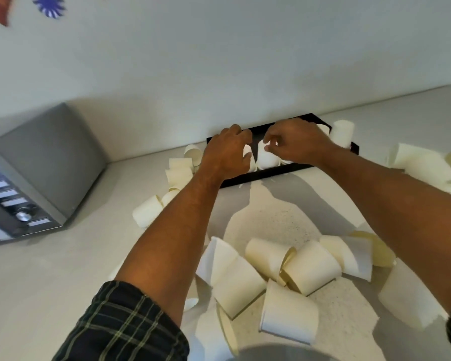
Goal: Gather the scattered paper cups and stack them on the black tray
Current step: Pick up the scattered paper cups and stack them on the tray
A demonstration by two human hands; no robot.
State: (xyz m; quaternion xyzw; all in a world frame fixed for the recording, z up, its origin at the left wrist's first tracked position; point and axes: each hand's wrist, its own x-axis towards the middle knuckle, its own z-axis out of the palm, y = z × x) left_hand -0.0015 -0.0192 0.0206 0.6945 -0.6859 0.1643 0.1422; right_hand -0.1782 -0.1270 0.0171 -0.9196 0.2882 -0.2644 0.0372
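A black tray lies on the counter against the wall. My left hand curls over a white paper cup at the tray's left part, mostly hiding it. My right hand pinches the top of an upside-down cup standing right beside it on the tray. Another upside-down cup stands at the tray's right end. Several cups lie scattered on their sides near me, and more lie left of the tray and at the far right.
A silver microwave stands on the left of the pale counter. The wall runs close behind the tray. A bare stretch of counter lies between the tray and the near pile of cups.
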